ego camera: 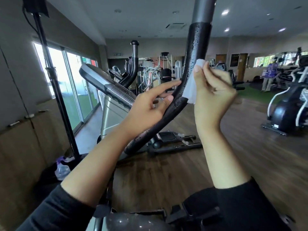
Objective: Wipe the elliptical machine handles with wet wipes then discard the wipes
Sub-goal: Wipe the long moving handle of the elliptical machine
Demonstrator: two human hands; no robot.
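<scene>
Your right hand [215, 95] pinches a white wet wipe [191, 84] against the right side of the black curved handle [186, 77] of the elliptical machine. Your left hand [150, 107] rests on the handle's other side, just below, fingers straight and apart, thumb lying on the grip. Behind the handle sits the tilted console [106, 84]; a second handle [133, 64] rises beyond it. A dark stand pole [55, 87] stands at the left, with a plastic bottle [62, 169] near its foot.

- wooden floor [250, 155] carries the elliptical machine's base [175, 144];
- a second black machine [286, 112] stands on it, well to the right
</scene>
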